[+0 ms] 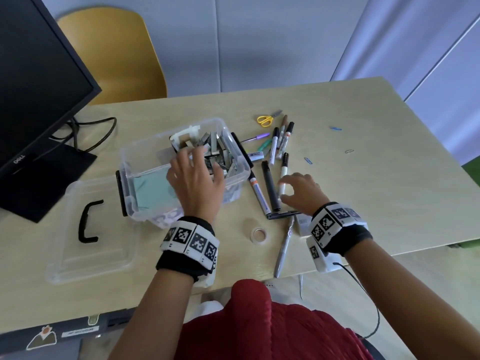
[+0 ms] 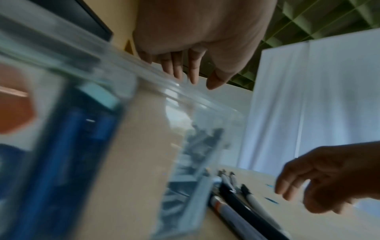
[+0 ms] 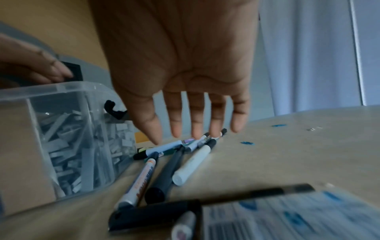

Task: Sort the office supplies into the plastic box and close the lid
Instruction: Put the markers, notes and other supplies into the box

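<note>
Clear plastic box sits on my pale wooden desk, left of centre, uncovered. Far compartment is heaped with grey staple strips; near compartment holds a pale green pad. Its clear lid with black handle lies flat on the desk, just left of the box and nearer to me.

My left hand is over the box, fingers spread and relaxed above the staples; I cannot tell whether the fingertips touch them. Left wrist view shows those fingers straight and slightly apart, gripping nothing.

My right hand hovers over the cluster of markers just right of the box. Right wrist view shows its fingers straight and apart above the pens, gripping nothing.

Yellow-handled scissors lie at the far end of the marker cluster. Roll of clear tape and a silver pen lie near the desk's front edge. Blue paper clips are scattered to the right. Black monitor stands at far left.
</note>
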`<state>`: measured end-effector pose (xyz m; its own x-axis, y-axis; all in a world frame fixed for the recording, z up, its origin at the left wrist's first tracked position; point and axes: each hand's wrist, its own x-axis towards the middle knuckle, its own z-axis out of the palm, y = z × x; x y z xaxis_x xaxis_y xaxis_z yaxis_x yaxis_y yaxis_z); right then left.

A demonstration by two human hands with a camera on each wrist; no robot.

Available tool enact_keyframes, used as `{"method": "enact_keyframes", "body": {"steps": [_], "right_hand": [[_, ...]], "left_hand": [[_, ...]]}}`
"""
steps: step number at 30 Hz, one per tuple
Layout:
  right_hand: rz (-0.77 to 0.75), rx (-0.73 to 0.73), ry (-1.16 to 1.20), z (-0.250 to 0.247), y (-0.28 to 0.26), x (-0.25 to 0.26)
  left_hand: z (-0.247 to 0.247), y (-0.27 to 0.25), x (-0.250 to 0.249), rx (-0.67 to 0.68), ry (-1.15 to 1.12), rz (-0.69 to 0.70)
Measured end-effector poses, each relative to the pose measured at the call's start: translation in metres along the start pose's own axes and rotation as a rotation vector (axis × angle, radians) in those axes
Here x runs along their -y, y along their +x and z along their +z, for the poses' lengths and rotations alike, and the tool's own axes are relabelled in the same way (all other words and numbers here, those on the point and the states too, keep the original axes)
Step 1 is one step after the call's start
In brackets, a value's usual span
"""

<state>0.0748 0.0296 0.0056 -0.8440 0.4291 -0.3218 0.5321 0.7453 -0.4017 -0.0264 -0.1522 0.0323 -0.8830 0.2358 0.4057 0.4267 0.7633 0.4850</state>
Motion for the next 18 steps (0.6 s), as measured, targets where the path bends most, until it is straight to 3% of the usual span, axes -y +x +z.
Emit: {"method": "enact_keyframes", "body": {"steps": [2, 5, 11, 18], "right_hand": [[0.126, -0.013, -0.033, -0.001, -0.007, -0.01], [0.273, -0.008, -0.028, -0.002, -0.018, -0.027], [0.343, 0.107, 0.017, 0.014, -0.031, -0.052], [0.346, -0.014, 0.058, 0.025, -0.019, -0.046]], "left_hand": [[0.017, -0.007, -0.022, 0.101, 0.041, 0.086], [0.042, -0.018, -0.04, 0.242, 0.169, 0.07], [0.06, -0.024, -0.041, 0.127, 0.269, 0.125], [0.057, -0.027, -0.041, 0.161, 0.272, 0.136]]}}
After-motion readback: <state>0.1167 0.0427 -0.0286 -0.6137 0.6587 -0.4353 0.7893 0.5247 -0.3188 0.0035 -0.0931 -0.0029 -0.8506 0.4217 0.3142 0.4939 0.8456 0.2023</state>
